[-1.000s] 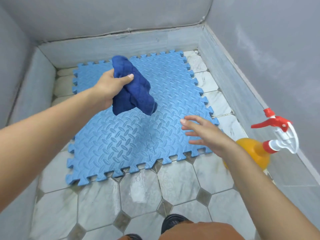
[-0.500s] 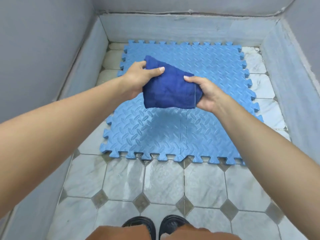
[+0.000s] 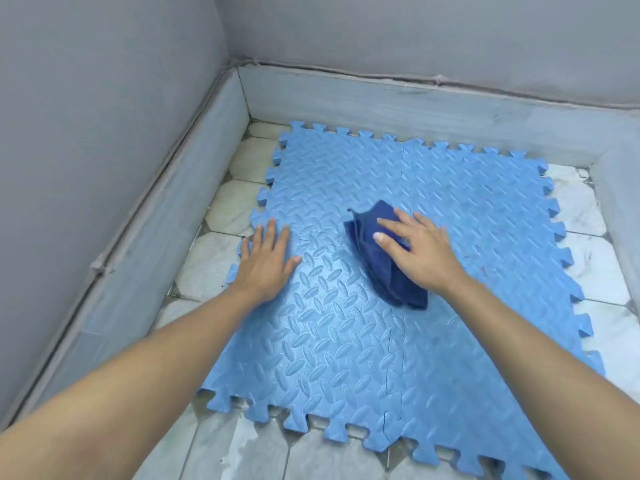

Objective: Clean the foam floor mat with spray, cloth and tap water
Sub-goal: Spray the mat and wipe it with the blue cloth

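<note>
A light blue foam floor mat [image 3: 346,341] with a raised tread pattern and jigsaw edges lies on the tiled floor. A folded dark blue cloth [image 3: 372,251] lies on its middle. My right hand [image 3: 419,251] presses flat on the cloth with straight, spread fingers. My left hand [image 3: 266,261] rests flat on the mat near its left edge, fingers straight. The mat surface between my hands looks wet and shiny. The spray bottle is out of view.
Grey walls with a pale stone skirting [image 3: 194,209] enclose the corner on the left and at the back. White octagonal floor tiles [image 3: 207,265] show to the left, right and front of the mat.
The cloth came down from between both hands onto the mat. My left hand let go of it and now lies flat on the mat; my right hand presses it down. The view shifted left.
</note>
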Available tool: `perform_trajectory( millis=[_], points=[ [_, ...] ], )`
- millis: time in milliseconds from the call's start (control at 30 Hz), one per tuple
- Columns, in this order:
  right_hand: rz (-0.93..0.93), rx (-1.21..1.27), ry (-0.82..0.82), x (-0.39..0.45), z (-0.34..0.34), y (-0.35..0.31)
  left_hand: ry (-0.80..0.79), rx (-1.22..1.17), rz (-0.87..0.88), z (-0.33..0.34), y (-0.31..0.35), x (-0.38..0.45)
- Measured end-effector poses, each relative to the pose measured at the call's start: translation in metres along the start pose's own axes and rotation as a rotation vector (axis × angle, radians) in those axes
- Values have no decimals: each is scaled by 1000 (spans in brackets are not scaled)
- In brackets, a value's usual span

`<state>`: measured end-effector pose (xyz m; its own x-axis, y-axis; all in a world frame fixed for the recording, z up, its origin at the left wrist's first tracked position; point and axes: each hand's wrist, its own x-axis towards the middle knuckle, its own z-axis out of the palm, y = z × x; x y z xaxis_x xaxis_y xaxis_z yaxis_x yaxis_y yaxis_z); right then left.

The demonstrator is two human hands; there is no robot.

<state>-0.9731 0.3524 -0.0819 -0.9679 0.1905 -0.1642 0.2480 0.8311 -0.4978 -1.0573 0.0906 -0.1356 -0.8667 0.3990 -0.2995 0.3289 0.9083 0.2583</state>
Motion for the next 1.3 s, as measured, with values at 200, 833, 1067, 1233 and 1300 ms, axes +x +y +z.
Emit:
perform_trajectory(
  millis=[200, 833, 1067, 1233, 1300],
  points=[
    [15, -352, 17, 15, 77, 1, 108, 170, 64, 26, -17, 5],
    [-27, -233, 191, 154, 104, -71, 241, 34, 84, 32, -22, 6],
    [-55, -281, 103, 230, 82, -63, 268, 4, 98, 31, -22, 6],
    [277, -309, 330, 207, 18, 58, 259, 1, 81, 29, -22, 5],
    [422, -240, 386, 195, 4, 83, 259, -6, 78, 29, -22, 4]
  ],
)
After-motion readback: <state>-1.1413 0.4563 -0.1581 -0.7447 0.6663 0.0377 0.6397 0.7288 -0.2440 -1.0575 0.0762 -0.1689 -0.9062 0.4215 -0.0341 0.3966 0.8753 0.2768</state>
